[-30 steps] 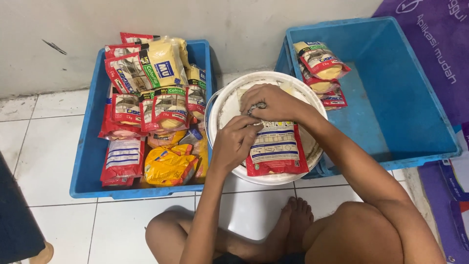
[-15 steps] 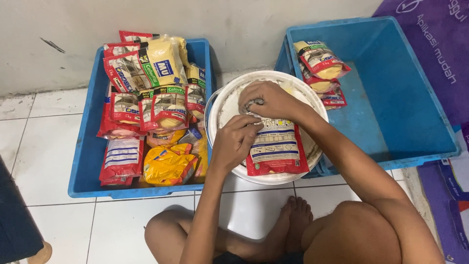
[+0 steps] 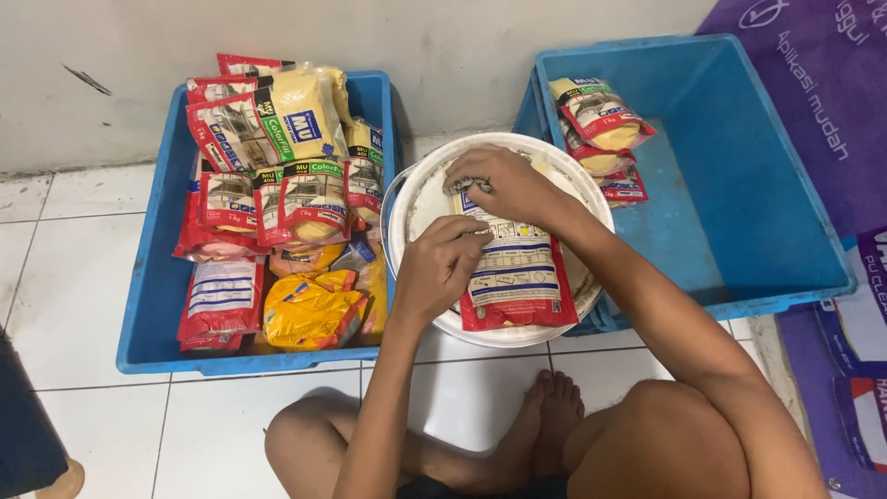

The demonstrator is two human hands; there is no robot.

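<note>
A person sits on the white tiled floor [image 3: 83, 305] with knees bent and bare feet together. Two big blue bins stand by the wall. The left bin [image 3: 152, 314] is packed full of red, white and yellow packets. The right bin [image 3: 767, 185] is mostly bare, with only a few packets [image 3: 601, 125] stacked in its near-left corner. Between the bins sits a round white bucket [image 3: 411, 208] with pale stuff inside.

A red and white packet [image 3: 517, 277] lies flat across the top of the bucket. The left hand [image 3: 442, 268] presses on the packet's left edge with its fingers curled around it. The right hand [image 3: 504, 180] is closed around a small grey cloth [image 3: 462, 185] at the packet's top end.

Compared with half a second back, almost nothing has moved. The right hand has slid only a little along the top of the packet, and the packet lies in the same spot on the bucket. It looks like the wiping of this packet is still going on.

The packet covers most of what is in the bucket, so I cannot tell what the pale stuff is. Most of the cloth is hidden under the fingers. The purple mat [image 3: 832, 83] on the right is cut off at the edge, and a dark shape [image 3: 28, 434] at the bottom left is too cut off to make out.
</note>
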